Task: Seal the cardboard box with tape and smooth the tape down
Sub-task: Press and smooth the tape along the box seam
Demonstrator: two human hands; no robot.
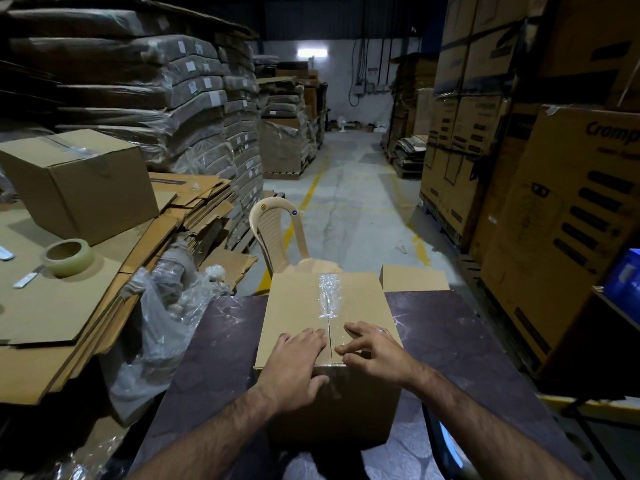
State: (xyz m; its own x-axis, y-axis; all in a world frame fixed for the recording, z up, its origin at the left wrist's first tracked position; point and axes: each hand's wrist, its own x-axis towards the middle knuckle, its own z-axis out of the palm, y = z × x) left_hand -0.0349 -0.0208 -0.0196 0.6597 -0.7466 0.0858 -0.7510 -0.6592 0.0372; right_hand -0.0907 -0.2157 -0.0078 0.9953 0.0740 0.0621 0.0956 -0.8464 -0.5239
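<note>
A closed cardboard box [294,306] stands on a dark table [450,334] right in front of me. A strip of clear tape [327,296] runs along its centre seam, wrinkled over the far half. My left hand [298,362] lies flat on the near left flap with straight fingers, its thumb down over the front face. My right hand [374,351] rests on the near right flap, fingertips touching the tape at the seam. A roll of clear tape [67,257] sits on flattened cardboard at the left, away from both hands.
Another taped box [79,181] stands on the cardboard pile [52,313] at left. Crumpled plastic wrap [166,306] lies beside the table. A beige plastic chair [277,233] stands behind the box. Stacked cartons [554,202] line the right, wrapped bundles the left, with an aisle between.
</note>
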